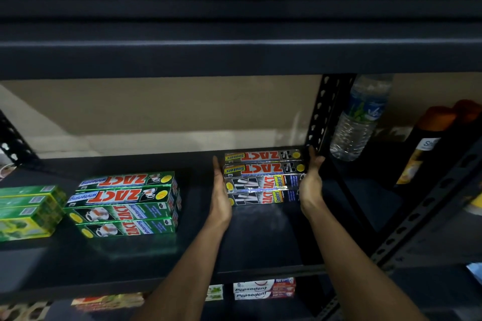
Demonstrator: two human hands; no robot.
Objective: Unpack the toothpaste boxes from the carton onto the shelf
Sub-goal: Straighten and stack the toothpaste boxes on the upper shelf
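A block of silver Zact Smokers toothpaste boxes (pixel 263 177) stands on the dark shelf (pixel 260 237), far right near the upright post. My left hand (pixel 220 195) lies flat against its left end. My right hand (pixel 311 182) presses flat against its right end, so the block is clamped between both palms. Further left on the same shelf sits a stack of green Zact Whitening boxes (pixel 125 203), and a stack of lighter green boxes (pixel 28 212) lies at the left edge. The carton is not in view.
A black perforated post (pixel 323 112) rises just right of the silver block. Behind it stands a water bottle (pixel 360 117). Dark bottles (pixel 427 143) fill the right bay. Pepsodent boxes (pixel 263 289) sit on the shelf below. The upper shelf beam (pixel 234 57) overhangs.
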